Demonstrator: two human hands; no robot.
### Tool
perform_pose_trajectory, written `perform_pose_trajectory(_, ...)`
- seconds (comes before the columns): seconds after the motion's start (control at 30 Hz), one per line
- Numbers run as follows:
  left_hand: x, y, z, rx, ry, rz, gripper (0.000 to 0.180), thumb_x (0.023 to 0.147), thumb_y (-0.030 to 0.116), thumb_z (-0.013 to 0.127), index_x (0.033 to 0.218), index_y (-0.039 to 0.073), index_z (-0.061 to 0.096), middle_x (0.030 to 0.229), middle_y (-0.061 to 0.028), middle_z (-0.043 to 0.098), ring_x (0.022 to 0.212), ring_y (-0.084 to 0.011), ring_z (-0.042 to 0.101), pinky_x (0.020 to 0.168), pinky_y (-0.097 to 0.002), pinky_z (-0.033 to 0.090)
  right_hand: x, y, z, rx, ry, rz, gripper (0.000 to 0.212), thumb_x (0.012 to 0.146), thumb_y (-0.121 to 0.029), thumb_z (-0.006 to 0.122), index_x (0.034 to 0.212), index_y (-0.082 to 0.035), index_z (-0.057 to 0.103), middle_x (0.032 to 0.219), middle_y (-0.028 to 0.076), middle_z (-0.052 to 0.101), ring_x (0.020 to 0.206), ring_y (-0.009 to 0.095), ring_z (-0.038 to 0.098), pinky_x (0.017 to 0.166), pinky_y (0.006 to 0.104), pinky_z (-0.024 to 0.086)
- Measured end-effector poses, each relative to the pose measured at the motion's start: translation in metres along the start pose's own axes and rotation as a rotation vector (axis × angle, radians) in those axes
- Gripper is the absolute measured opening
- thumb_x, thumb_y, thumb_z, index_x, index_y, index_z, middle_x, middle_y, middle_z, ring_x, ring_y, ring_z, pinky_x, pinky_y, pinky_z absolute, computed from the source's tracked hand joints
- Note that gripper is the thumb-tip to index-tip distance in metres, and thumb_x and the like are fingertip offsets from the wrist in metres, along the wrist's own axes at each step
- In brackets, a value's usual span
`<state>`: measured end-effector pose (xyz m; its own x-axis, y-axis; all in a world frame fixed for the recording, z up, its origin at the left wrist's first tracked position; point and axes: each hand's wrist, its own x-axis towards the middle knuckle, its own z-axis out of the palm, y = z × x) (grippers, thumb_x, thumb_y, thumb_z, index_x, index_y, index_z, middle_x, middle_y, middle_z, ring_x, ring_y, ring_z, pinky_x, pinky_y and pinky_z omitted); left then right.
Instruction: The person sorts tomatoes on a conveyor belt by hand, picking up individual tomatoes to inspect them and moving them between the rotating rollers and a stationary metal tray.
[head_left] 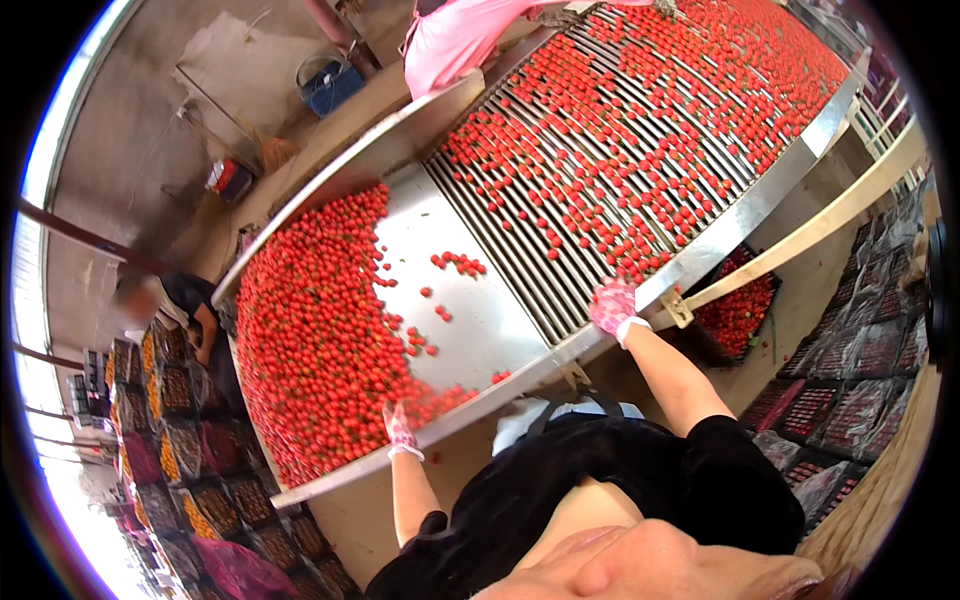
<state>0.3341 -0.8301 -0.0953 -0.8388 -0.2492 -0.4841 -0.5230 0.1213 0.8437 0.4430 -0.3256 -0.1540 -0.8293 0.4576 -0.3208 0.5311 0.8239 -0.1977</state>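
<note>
My left hand (399, 428), in a pink-and-white glove, is at the near edge of the metal sorting table, beside a heap of red cherry tomatoes (320, 330). Its fingers are stretched out, and several tomatoes just right of it are smeared by motion. A matching glove covers my right hand (613, 305), which lies with fingers extended at the near end of the roller conveyor (535, 300), close to tomatoes on the rollers. I see nothing held in either hand. Between heap and rollers, a bare metal plate (475, 325) carries a few loose tomatoes.
A metal side rail (690, 265) borders the rollers. Below it stands a dark crate of tomatoes (738, 310). Stacked crates (840, 370) fill the right, and more stacks (190, 450) the left, near another person (190, 300). A pink-clad person (450, 45) works across the conveyor.
</note>
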Motion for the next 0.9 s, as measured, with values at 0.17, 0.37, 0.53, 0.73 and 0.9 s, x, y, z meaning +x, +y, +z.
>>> perform_pose_trajectory(0.17, 0.065, -0.008, -0.060, -0.006, 0.015, -0.151, 0.076, 0.090, 0.039, 0.061, 0.154, 0.021, 0.024, 0.157, -0.0109, 0.033, 0.143, -0.0325, 0.029, 0.113, -0.0607, 0.017, 0.001, -0.019, 0.011, -0.005, 0.136, 0.037, 0.033, 0.084, -0.035, 0.060, 0.101, -0.011, 0.072, 0.113, 0.009, 0.064, 0.116, 0.028, 0.054, 0.101, 0.0484, 0.036)
perform_pose_trajectory(0.37, 0.124, -0.006, -0.058, -0.018, -0.037, -0.198, 0.086, 0.090, 0.039, 0.061, 0.158, 0.028, 0.010, 0.159, -0.0042, 0.029, 0.144, -0.0350, 0.026, 0.111, -0.0604, 0.023, -0.001, -0.022, 0.011, 0.044, 0.140, 0.100, 0.025, 0.083, -0.034, 0.061, 0.082, -0.011, 0.072, 0.093, 0.011, 0.067, 0.103, 0.028, 0.059, 0.095, 0.0470, 0.041)
perform_pose_trajectory(0.53, 0.175, 0.017, -0.018, 0.064, 0.003, -0.222, 0.078, 0.093, 0.043, 0.056, 0.157, 0.027, 0.015, 0.158, -0.0050, 0.030, 0.143, -0.0365, 0.029, 0.109, -0.0618, 0.028, -0.003, -0.032, 0.009, -0.103, 0.246, 0.024, 0.027, 0.085, -0.032, 0.062, 0.091, -0.006, 0.069, 0.097, 0.012, 0.066, 0.104, 0.030, 0.059, 0.094, 0.0451, 0.043)
perform_pose_trajectory(0.73, 0.233, 0.082, 0.094, 0.009, -0.105, -0.158, 0.071, 0.096, 0.043, 0.053, 0.156, 0.025, 0.020, 0.158, -0.0053, 0.031, 0.140, -0.0367, 0.035, 0.105, -0.0624, 0.037, 0.004, -0.027, -0.014, 0.000, 0.160, 0.037, 0.024, 0.081, -0.028, 0.065, 0.092, -0.007, 0.069, 0.097, 0.010, 0.065, 0.100, 0.029, 0.058, 0.091, 0.0436, 0.043)
perform_pose_trajectory(0.9, 0.283, 0.089, 0.216, -0.056, -0.295, -0.057, 0.066, 0.098, 0.044, 0.050, 0.155, 0.023, 0.025, 0.158, -0.0055, 0.031, 0.137, -0.0368, 0.040, 0.101, -0.0629, 0.043, 0.000, -0.027, -0.006, 0.103, 0.190, 0.041, 0.017, 0.078, -0.020, 0.068, 0.088, -0.006, 0.068, 0.095, 0.010, 0.066, 0.100, 0.031, 0.058, 0.092, 0.0449, 0.043)
